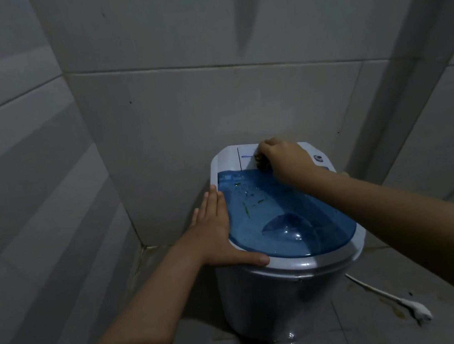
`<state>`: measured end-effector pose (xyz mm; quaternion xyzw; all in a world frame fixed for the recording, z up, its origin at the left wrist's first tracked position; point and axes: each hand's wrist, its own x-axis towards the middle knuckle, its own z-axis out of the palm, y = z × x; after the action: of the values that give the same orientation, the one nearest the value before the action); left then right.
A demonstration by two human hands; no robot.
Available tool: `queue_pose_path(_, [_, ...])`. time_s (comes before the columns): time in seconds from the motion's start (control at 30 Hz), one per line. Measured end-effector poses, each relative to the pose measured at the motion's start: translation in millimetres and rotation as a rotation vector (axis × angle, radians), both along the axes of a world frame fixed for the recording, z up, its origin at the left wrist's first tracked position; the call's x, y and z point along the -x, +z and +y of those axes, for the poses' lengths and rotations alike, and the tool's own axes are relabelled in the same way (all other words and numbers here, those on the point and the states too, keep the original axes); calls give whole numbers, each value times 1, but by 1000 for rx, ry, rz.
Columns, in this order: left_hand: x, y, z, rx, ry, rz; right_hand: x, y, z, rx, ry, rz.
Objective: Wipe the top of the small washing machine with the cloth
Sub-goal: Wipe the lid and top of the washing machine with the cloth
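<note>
Tiled wall [31, 176]: grey tiles meet in a corner to the left of and behind the machine.
Left hand [216, 231]: laid flat, fingers straight and together, thumb spread along the front rim; it holds nothing and looks to be steadying the machine.
Small washing machine [284, 300]: stands on the tiled floor in the corner, white-grey body, top facing the camera.
Blue lid [290, 215]: translucent, closed, and filling most of the top; droplets and a few small dark specks lie on its rear left part, so this area looks not yet wiped.
Control panel [230, 159]: the white strip behind the lid, along the wall, where the wiping is going on.
Cloth [263, 163]: only a small dark wad shows under the fist, pressed on the panel just at the lid's back edge.
Right hand [283, 158]: fingers curled shut around the cloth, knuckles up.
Dial [318, 158]: a round knob at the right end of the panel, just beside the right wrist.
Power cord and plug [398, 300]: white, loose on the floor to the right, unplugged.
Progress: early, by my reading; the panel is in hand, while the lid and front rim are left.
</note>
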<state>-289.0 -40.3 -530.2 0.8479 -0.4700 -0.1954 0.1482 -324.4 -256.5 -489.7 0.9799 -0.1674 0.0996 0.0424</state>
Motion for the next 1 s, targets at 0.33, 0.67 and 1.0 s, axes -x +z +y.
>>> queue_pose_path(0.33, [3,1,3,5,7,2,20,35,-3,-282,40,-55])
queue_pose_path(0.67, [-1,-4,-2,16,2,-2,-3,14,-49,-296,-52,-67])
queue_pose_path(1.0, [0,-2,-1,-5,-3,-5,20,13,-51,-128,8,-4])
